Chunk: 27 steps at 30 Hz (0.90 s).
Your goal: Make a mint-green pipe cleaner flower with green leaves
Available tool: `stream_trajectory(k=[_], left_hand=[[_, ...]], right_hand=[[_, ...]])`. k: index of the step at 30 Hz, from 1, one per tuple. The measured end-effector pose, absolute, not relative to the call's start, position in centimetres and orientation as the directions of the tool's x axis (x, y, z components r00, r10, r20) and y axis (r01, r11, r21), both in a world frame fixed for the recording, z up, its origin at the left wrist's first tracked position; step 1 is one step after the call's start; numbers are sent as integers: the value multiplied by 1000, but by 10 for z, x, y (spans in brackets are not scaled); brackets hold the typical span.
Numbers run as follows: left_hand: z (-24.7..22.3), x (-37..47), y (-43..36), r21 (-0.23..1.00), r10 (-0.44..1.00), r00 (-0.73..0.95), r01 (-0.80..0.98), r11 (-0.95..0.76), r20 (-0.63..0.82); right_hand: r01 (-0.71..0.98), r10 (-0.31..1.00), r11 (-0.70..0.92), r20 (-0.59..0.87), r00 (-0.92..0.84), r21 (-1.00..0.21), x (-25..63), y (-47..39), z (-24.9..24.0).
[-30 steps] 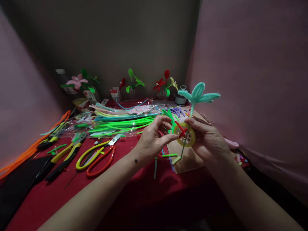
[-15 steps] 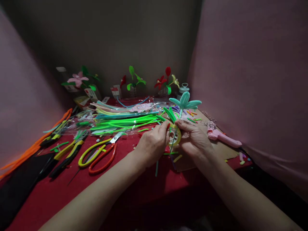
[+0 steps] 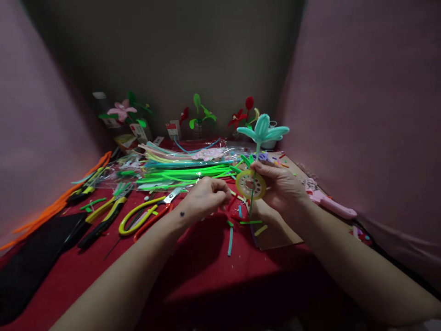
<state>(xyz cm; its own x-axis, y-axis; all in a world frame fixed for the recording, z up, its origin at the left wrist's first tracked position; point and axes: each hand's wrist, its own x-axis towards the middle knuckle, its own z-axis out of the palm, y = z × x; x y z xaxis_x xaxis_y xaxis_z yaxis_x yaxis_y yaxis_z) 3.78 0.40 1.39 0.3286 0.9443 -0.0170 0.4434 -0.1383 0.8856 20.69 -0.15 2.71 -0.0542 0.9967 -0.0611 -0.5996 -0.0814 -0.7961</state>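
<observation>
Flower (image 3: 262, 130), turquoise, upright above the yellow tape roll (image 3: 245, 185), its stem crossing the roll's face; the right hand (image 3: 284, 184) grasps stem and roll between thumb and fingers; the left hand (image 3: 206, 197), at the roll half a second ago, has drawn off to its left, fingers curled near red strips (image 3: 234, 200) (whether they pinch one, I cannot tell); so the right alone seems to steady the flower now; red cloth (image 3: 206, 271) spreads beneath the roll, brown board (image 3: 279, 227) lower right of it, scissors (image 3: 172, 195) well left, green stems (image 3: 188, 174) behind and left; dark wall (image 3: 172, 55) beyond the roll, pink drapes (image 3: 365, 82) either side.
</observation>
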Motion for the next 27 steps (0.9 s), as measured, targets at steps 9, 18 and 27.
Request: stream_trajectory(k=[9, 18, 27], left_hand=[[26, 47, -10, 972, 950, 279, 145, -183, 138], [18, 49, -11, 999, 961, 273, 9, -44, 40], [11, 47, -8, 992, 920, 391, -119, 34, 15]], right_hand=[[-558, 992, -68, 5, -128, -827, 193, 10, 11], [-538, 969, -78, 62, -237, -839, 193, 6, 2], [-499, 982, -73, 26, -188, -864, 196, 4, 1]])
